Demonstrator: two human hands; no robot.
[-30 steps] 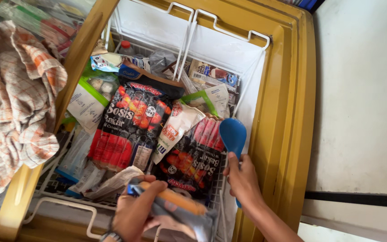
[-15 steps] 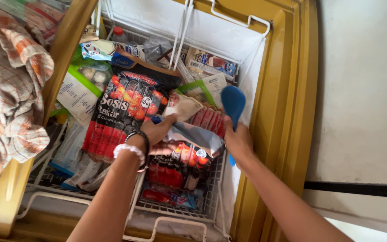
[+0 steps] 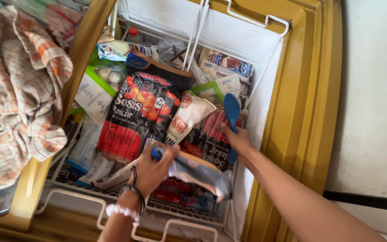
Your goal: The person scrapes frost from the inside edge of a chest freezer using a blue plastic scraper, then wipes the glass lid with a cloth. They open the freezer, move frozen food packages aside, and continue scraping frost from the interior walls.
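— Nearest the camera, what is the left hand [image 3: 151,169] doing?

— It is closed around the near-left end of a flat grey-and-orange plastic food packet [image 3: 198,172], fingers curled over the top edge. A dark band and a pale bead bracelet sit on that wrist. The packet's long axis runs from the hand toward the right, tilting slightly nearer as it goes, so the free end hangs over the white wire basket [image 3: 175,208] at the near side of the yellow chest freezer [image 3: 307,112].

— And the right hand [image 3: 239,140]?

— A little farther in and to the right, close to the freezer's inner right wall. It grips the handle of a blue plastic scoop [image 3: 232,110], whose rounded blade points away toward the far end; the handle seems to run back under the palm. Its long axis lies near to far, roughly across the packet's.

— Which hand is closer to the packet?

— The left one holds it; the right is just beyond the packet's far-right edge, apart from it as far as I can tell.

— What lies past the hands?

— A large black sausage pack with red sausages pictured [image 3: 139,116] lies in the middle of the basket, a white pouch [image 3: 187,117] leaning against its right side. Farther still are mixed frozen packets under the white wire divider [image 3: 193,38]. Off to the left, a checked orange-and-white cloth [image 3: 16,89] is heaped on the freezer's glass lid.
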